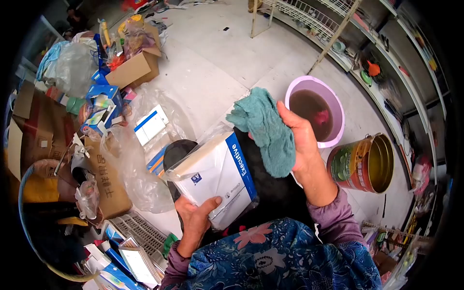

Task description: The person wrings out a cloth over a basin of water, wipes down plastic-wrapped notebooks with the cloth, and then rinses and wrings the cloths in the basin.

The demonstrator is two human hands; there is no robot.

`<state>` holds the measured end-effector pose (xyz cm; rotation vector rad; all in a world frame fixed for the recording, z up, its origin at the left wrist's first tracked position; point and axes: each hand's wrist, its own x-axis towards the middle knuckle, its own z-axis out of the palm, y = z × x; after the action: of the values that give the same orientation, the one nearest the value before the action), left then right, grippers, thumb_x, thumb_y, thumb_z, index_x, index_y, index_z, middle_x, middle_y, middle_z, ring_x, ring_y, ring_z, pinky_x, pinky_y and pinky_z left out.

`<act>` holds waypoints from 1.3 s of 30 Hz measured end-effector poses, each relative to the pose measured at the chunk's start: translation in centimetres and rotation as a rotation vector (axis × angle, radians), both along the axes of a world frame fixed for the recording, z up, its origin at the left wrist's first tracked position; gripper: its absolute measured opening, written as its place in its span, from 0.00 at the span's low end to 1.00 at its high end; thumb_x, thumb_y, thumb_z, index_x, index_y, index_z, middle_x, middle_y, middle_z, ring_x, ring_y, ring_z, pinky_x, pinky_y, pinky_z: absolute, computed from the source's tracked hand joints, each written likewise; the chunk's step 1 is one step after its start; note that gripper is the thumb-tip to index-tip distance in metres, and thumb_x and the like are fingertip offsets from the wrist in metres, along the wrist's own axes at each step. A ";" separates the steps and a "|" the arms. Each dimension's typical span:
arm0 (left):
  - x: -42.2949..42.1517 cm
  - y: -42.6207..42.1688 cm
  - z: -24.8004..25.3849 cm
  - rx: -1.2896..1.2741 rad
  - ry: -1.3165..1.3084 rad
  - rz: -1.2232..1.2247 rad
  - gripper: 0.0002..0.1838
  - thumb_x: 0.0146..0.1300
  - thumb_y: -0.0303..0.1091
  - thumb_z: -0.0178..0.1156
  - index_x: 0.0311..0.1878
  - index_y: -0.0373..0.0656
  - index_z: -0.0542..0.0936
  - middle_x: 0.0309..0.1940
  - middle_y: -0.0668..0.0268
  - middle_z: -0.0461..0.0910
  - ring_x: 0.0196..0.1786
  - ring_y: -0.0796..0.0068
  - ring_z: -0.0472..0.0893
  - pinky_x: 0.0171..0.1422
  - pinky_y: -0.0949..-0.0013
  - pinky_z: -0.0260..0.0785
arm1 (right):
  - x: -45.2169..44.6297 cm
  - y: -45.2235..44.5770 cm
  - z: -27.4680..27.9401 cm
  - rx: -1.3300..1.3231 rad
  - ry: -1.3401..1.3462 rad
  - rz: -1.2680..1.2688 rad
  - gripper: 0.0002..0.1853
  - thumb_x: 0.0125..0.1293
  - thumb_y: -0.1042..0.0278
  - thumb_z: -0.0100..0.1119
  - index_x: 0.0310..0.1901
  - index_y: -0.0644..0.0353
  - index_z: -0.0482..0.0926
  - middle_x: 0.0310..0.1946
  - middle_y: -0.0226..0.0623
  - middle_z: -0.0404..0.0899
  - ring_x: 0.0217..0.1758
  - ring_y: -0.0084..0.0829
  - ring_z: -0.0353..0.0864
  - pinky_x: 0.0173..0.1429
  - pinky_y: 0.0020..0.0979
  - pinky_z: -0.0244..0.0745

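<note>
A plastic-wrapped white packet (205,181) with a blue band reading "Executive" is tilted above my lap. My left hand (197,215) grips its lower left edge, the thumb lying over the front. A damp-looking green cloth (270,135) hangs from my right hand (302,140), which is closed on it beside the packet's upper right. The cloth is apart from the packet's printed face. Some fingers of my right hand are hidden behind the cloth. Dark fabric lies behind the packet.
A purple basin (340,113) of murky water and a round tin (350,164) stand at the right, before metal shelves (411,82). On the left are clear plastic bags (137,166), cardboard boxes (108,181) and a grey plastic basket (140,232). A wire rack (309,17) stands at the back.
</note>
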<state>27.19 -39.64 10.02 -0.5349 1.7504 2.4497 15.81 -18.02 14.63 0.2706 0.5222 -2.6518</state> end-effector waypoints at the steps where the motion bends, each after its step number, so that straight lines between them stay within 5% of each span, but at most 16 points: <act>1: -0.2 -0.1 0.2 0.028 -0.015 -0.001 0.25 0.43 0.19 0.65 0.49 0.26 0.74 0.42 0.55 0.80 0.43 0.65 0.80 0.52 0.65 0.72 | 0.3 -0.6 0.4 -0.079 -0.024 0.003 0.23 0.70 0.56 0.46 0.58 0.64 0.70 0.49 0.43 0.78 0.46 0.40 0.81 0.54 0.40 0.77; 3: -0.8 -0.1 0.6 0.081 -0.046 -0.004 0.25 0.43 0.18 0.63 0.50 0.26 0.73 0.42 0.54 0.79 0.44 0.63 0.80 0.52 0.64 0.72 | 1.2 -1.6 1.2 -0.160 0.069 0.103 0.23 0.70 0.55 0.46 0.58 0.65 0.70 0.51 0.44 0.78 0.50 0.39 0.80 0.57 0.38 0.74; 5: -1.4 0.1 1.1 0.092 -0.047 0.053 0.24 0.42 0.17 0.60 0.48 0.26 0.74 0.41 0.54 0.80 0.42 0.62 0.81 0.50 0.64 0.73 | 2.6 -3.6 2.5 0.099 0.170 0.108 0.24 0.72 0.54 0.44 0.61 0.63 0.68 0.55 0.42 0.74 0.54 0.34 0.76 0.60 0.33 0.69; 6: -1.5 -0.1 0.7 0.172 -0.036 0.057 0.24 0.42 0.18 0.60 0.48 0.26 0.73 0.41 0.54 0.80 0.42 0.62 0.81 0.49 0.64 0.73 | 2.5 -4.9 1.2 0.487 0.408 0.003 0.20 0.71 0.57 0.49 0.54 0.65 0.75 0.47 0.36 0.78 0.49 0.27 0.76 0.55 0.29 0.70; 7: -1.5 -0.2 0.4 0.253 -0.027 0.063 0.24 0.43 0.18 0.59 0.49 0.26 0.73 0.40 0.54 0.80 0.41 0.62 0.81 0.49 0.64 0.74 | 2.3 -5.0 0.5 0.482 0.401 0.016 0.20 0.71 0.57 0.49 0.54 0.65 0.75 0.47 0.36 0.78 0.49 0.27 0.76 0.55 0.29 0.70; 9: -1.8 0.4 1.3 0.357 -0.024 0.094 0.24 0.43 0.18 0.57 0.49 0.25 0.73 0.41 0.53 0.79 0.40 0.62 0.81 0.47 0.63 0.74 | 1.4 -5.3 0.4 1.357 0.885 -0.178 0.16 0.70 0.60 0.52 0.45 0.68 0.79 0.38 0.31 0.80 0.41 0.20 0.76 0.46 0.25 0.72; 10: -1.8 0.1 1.2 0.404 -0.057 0.068 0.24 0.43 0.17 0.57 0.49 0.26 0.72 0.41 0.53 0.79 0.40 0.61 0.81 0.47 0.63 0.75 | 1.8 -5.5 1.0 1.127 0.609 -0.084 0.15 0.70 0.62 0.52 0.38 0.68 0.80 0.31 0.28 0.80 0.33 0.16 0.74 0.36 0.21 0.71; 15: -1.5 -0.2 0.7 0.451 -0.021 0.042 0.25 0.44 0.15 0.56 0.50 0.27 0.73 0.42 0.55 0.79 0.42 0.63 0.82 0.48 0.63 0.76 | 2.2 -5.9 3.3 0.583 0.221 0.081 0.13 0.69 0.63 0.54 0.37 0.66 0.81 0.31 0.26 0.80 0.31 0.14 0.74 0.35 0.19 0.69; 19: -0.9 -0.3 -0.9 0.486 -0.063 0.111 0.23 0.47 0.16 0.58 0.51 0.29 0.74 0.45 0.55 0.79 0.44 0.64 0.81 0.49 0.63 0.77 | 2.1 -5.3 1.3 1.244 0.812 -0.024 0.13 0.64 0.66 0.59 0.46 0.66 0.79 0.35 0.38 0.82 0.39 0.28 0.80 0.43 0.25 0.73; 21: -1.0 -0.3 -1.5 0.389 0.043 0.009 0.28 0.59 0.30 0.60 0.63 0.40 0.64 0.54 0.59 0.74 0.53 0.64 0.77 0.52 0.62 0.76 | 2.2 -4.9 0.7 1.524 1.229 -0.365 0.20 0.58 0.65 0.63 0.52 0.62 0.77 0.49 0.47 0.78 0.53 0.42 0.77 0.54 0.34 0.69; 23: -0.8 -0.3 -1.4 0.402 0.056 -0.012 0.28 0.63 0.36 0.59 0.64 0.42 0.63 0.57 0.60 0.72 0.55 0.63 0.76 0.55 0.61 0.74 | 4.5 -4.6 1.9 1.593 1.532 0.204 0.36 0.52 0.58 0.67 0.64 0.53 0.67 0.70 0.42 0.56 0.74 0.46 0.51 0.70 0.52 0.46; 25: -1.2 0.2 -0.2 0.524 -0.052 0.179 0.23 0.57 0.23 0.59 0.57 0.33 0.71 0.52 0.57 0.75 0.51 0.65 0.78 0.53 0.62 0.75 | 6.7 -5.3 0.5 1.543 1.592 0.381 0.38 0.50 0.56 0.67 0.65 0.48 0.65 0.71 0.35 0.54 0.75 0.43 0.47 0.72 0.55 0.42; 29: -0.2 0.4 -0.2 0.380 -0.086 0.044 0.19 0.52 0.15 0.61 0.50 0.32 0.76 0.45 0.61 0.80 0.45 0.69 0.80 0.49 0.66 0.75 | 3.2 -4.4 0.2 1.700 1.680 0.380 0.39 0.50 0.56 0.67 0.66 0.47 0.65 0.69 0.27 0.58 0.76 0.40 0.47 0.72 0.56 0.39; 32: 0.2 0.9 0.3 0.322 -0.076 -0.046 0.18 0.48 0.13 0.61 0.46 0.29 0.78 0.42 0.58 0.81 0.43 0.67 0.81 0.48 0.65 0.75 | 0.8 -3.8 -0.7 1.752 1.710 0.268 0.35 0.52 0.61 0.65 0.64 0.51 0.67 0.68 0.31 0.62 0.74 0.41 0.51 0.72 0.57 0.40; 34: -0.1 1.0 1.0 0.368 -0.077 -0.074 0.17 0.49 0.15 0.62 0.45 0.29 0.78 0.41 0.58 0.81 0.42 0.68 0.81 0.48 0.66 0.75 | 0.0 -3.5 -1.3 1.617 1.372 0.088 0.31 0.52 0.66 0.62 0.61 0.54 0.70 0.66 0.35 0.64 0.73 0.45 0.54 0.72 0.58 0.41; 39: 0.6 0.6 -0.5 0.213 -0.053 -0.165 0.14 0.50 0.18 0.64 0.43 0.32 0.79 0.37 0.65 0.81 0.40 0.77 0.79 0.44 0.70 0.74 | 4.5 -7.2 -0.1 1.670 1.649 0.048 0.32 0.50 0.64 0.60 0.61 0.52 0.70 0.67 0.41 0.62 0.71 0.50 0.56 0.69 0.60 0.44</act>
<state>27.82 -39.08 9.51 -0.4132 1.4289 2.4415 20.34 -25.23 14.49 -1.4821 2.7846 -1.0142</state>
